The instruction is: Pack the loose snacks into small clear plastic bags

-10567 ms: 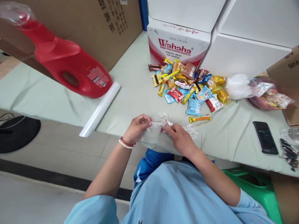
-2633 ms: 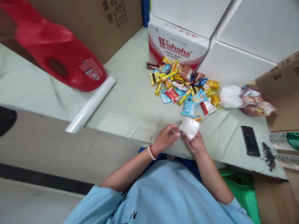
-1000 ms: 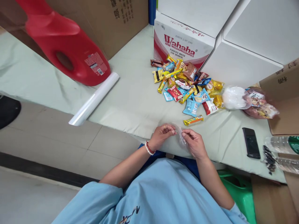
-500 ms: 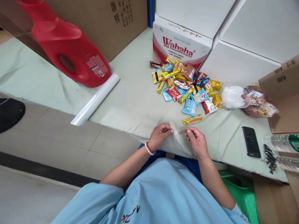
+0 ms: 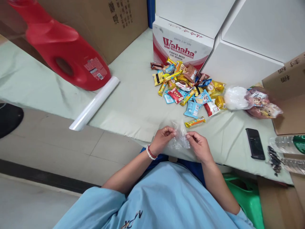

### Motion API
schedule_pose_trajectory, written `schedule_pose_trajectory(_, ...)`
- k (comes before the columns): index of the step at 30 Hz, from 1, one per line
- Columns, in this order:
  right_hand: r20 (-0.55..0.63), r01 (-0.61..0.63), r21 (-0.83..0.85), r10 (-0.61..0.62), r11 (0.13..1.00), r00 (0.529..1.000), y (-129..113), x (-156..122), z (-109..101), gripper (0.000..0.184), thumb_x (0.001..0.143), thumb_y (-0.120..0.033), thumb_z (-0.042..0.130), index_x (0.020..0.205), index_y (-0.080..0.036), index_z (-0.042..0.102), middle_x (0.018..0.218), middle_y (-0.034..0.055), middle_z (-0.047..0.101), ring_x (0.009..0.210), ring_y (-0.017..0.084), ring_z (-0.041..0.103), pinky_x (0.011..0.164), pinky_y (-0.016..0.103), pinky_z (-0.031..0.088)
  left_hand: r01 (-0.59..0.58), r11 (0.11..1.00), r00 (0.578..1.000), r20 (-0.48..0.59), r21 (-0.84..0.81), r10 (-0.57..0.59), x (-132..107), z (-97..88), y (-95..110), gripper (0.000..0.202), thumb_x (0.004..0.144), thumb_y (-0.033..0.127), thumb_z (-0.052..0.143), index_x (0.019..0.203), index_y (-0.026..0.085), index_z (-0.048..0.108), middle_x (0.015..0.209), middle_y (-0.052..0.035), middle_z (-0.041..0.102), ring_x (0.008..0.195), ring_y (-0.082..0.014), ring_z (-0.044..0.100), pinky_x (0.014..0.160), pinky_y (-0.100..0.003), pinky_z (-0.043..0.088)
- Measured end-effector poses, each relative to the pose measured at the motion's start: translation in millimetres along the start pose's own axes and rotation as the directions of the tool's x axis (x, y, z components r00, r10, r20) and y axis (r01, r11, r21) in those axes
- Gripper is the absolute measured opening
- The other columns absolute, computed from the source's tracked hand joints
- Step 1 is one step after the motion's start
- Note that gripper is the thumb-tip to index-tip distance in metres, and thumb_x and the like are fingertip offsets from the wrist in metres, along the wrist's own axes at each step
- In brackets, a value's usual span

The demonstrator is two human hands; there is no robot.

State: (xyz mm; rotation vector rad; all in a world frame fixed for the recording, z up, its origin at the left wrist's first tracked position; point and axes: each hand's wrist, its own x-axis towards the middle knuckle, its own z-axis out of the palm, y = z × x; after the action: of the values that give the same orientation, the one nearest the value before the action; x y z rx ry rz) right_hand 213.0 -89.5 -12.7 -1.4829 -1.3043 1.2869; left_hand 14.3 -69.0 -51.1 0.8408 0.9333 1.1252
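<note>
Between my hands, over the front edge of the table, is a thin clear plastic bag (image 5: 180,137), crumpled and partly spread. My left hand (image 5: 164,139) pinches its left side between thumb and fingers. On its right side, my right hand (image 5: 199,144) has a similar pinch. Just beyond the bag lies a single yellow-orange snack stick (image 5: 195,122). Farther back is a loose pile of small wrapped snacks (image 5: 183,85) in yellow, blue, red and brown wrappers.
A red jug (image 5: 71,54) and a white plastic roll (image 5: 95,103) are at left. Behind the snacks stands a Wahaha carton (image 5: 181,46). At right are a white bundled bag (image 5: 238,98), a bag of snacks (image 5: 264,103), a phone (image 5: 255,144) and clear bottles (image 5: 286,144).
My right hand has taken hold of the plastic bag, which hung from my left hand alone before. The bag is now spread wider between both hands.
</note>
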Motion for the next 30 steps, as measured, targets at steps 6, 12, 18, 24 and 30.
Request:
schedule_pose_trajectory(6,-0.163,-0.121,0.145,0.144,0.982,0.976,14,-2,-24,0.039,0.079,-0.057,0.079,0.087,-0.019,0.070,0.063,-0.0041,0.052,0.053,0.010,0.042,0.049,0.023,0.035,0.104,0.961,0.985,-0.110,-0.256,-0.136,-4,-12.4,15,0.044,0.071,0.050,0.088,0.083,0.018,0.060,0.079,0.0015,0.068,0.073,-0.0123,0.067,0.069,-0.026,0.054)
schedule_pose_trajectory(12,-0.160,-0.214,0.128,0.233,0.968,0.959,23,-11,-30,0.043,0.075,-0.059,0.081,0.086,-0.019,0.070,0.056,-0.0061,0.046,0.049,0.009,0.038,0.044,0.022,0.031,0.130,0.975,0.982,-0.114,-0.179,-0.152,-7,-9.0,22,0.049,0.077,0.059,0.081,0.087,0.018,0.057,0.090,-0.0018,0.071,0.072,-0.0116,0.069,0.070,-0.027,0.057)
schedule_pose_trajectory(18,-0.137,-0.185,0.091,0.196,0.979,0.971,21,-10,-26,0.042,0.077,-0.058,0.079,0.087,-0.019,0.071,0.060,-0.0048,0.050,0.050,0.009,0.041,0.046,0.023,0.033,0.183,0.964,0.972,-0.183,0.193,-0.148,-2,-2.2,6,0.045,0.069,0.042,0.086,0.099,0.019,0.061,0.082,0.0001,0.066,0.062,-0.0119,0.062,0.053,-0.023,0.049)
schedule_pose_trajectory(24,-0.190,-0.177,-0.001,0.174,0.984,0.966,23,-11,-41,0.042,0.077,-0.059,0.078,0.088,-0.018,0.071,0.064,-0.0033,0.053,0.052,0.009,0.037,0.045,0.023,0.029,0.095,0.959,0.977,-0.210,0.266,-0.039,-2,-5.1,2,0.027,0.080,0.045,0.070,0.084,0.018,0.066,0.067,0.0023,0.063,0.054,-0.0118,0.055,0.052,-0.025,0.046)
schedule_pose_trajectory(30,-0.220,-0.197,-0.029,0.186,0.980,0.958,23,-8,-49,0.044,0.078,-0.063,0.074,0.085,-0.020,0.067,0.068,-0.0020,0.055,0.051,0.010,0.038,0.045,0.025,0.030,0.072,0.952,0.978,-0.211,0.299,-0.008,-3,-5.5,7,0.028,0.083,0.047,0.067,0.084,0.019,0.064,0.063,0.0031,0.059,0.052,-0.0122,0.054,0.053,-0.025,0.043)
